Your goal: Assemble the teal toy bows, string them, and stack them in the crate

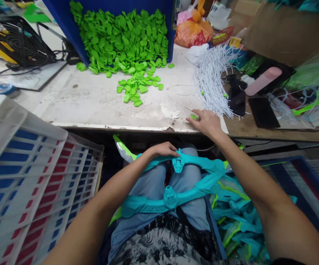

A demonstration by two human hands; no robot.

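A teal plastic frame (195,191) made of jointed curved arms lies across my lap, with a clip-like bracket at the middle of each long arm. My left hand (165,150) is closed around its far arm, fingertips beside the upper bracket (178,161). At the table's front edge, my right hand (207,122) has its thumb and fingers around a small green plastic piece (194,117). A thin white cord end reaches its fingertips. Just beyond that hand lies a thick bundle of white cords (213,81). Loose green pieces (134,88) spill across the table.
A blue bin (62,22) full of green pieces lies tipped at the back. White plastic crate (38,165) stands left, a box of teal and green parts (239,221) right. A fan (24,40), phone (264,112) and pink bottle (263,81) are on the table.
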